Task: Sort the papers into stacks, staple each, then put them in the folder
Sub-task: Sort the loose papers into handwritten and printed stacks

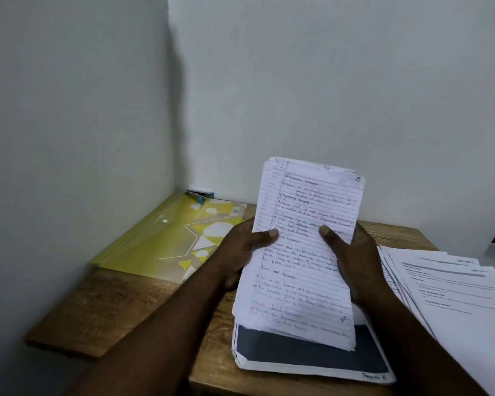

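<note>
I am holding a sheaf of handwritten lined papers upright above the wooden surface, my left hand gripping its left edge and my right hand gripping its right edge, thumbs pressing on the front page. Below it a dark-covered stack is lying; printed sheets are fanning out to the right. The yellow folder is sitting in the corner, a blue stapler at its far edge.

Centre frame: handwritten papers upright in left hand and right hand; below, a dark-printed stack on the worktop; printed sheets fanned lower right; yellow folder and stapler mid left.
</note>
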A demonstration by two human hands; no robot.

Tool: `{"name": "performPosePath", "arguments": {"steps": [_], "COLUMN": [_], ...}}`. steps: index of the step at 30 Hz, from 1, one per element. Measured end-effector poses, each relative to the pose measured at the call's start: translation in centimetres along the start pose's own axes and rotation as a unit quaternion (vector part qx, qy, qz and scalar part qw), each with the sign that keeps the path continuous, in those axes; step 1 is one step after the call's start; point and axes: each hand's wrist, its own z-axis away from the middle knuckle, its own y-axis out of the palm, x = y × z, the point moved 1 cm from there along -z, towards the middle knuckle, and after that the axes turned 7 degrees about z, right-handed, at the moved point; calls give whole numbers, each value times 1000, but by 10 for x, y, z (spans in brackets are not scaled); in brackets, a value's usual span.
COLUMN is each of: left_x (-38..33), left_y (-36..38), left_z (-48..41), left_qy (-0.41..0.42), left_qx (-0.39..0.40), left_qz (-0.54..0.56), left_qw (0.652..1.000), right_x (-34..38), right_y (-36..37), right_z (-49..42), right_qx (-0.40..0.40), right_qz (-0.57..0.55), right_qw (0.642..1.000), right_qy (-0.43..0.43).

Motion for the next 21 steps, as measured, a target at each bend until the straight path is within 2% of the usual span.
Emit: {"name": "performPosePath", "arguments": {"steps": [4,7,10,16,19,21], "left_x": [1,-2,-8,-36,-29,-10], "left_y": [3,5,16,42,36,28], "left_z": [-1,-2,0,-1,-6,-6], "left_qy": [40,82,121,183,169,142], "left_qx": [-13,-48,-59,-35,-31,-31], "left_qz": [-7,31,39,-37,-66,-71], "left_qw": [999,995,990,982,983,987], "right_x": [-1,0,5,14,8,1], "right_y": [0,4,8,0,-3,-3], "right_z": [1,4,5,-4,-6,-7], "right_qx": [44,77,37,-74,-85,-52], "right_qz": [-57,-18,45,49,74,67], "right_qw": [997,997,997,991,989,995], "right_qy": [22,-3,-43,-105,-94,-52]}}
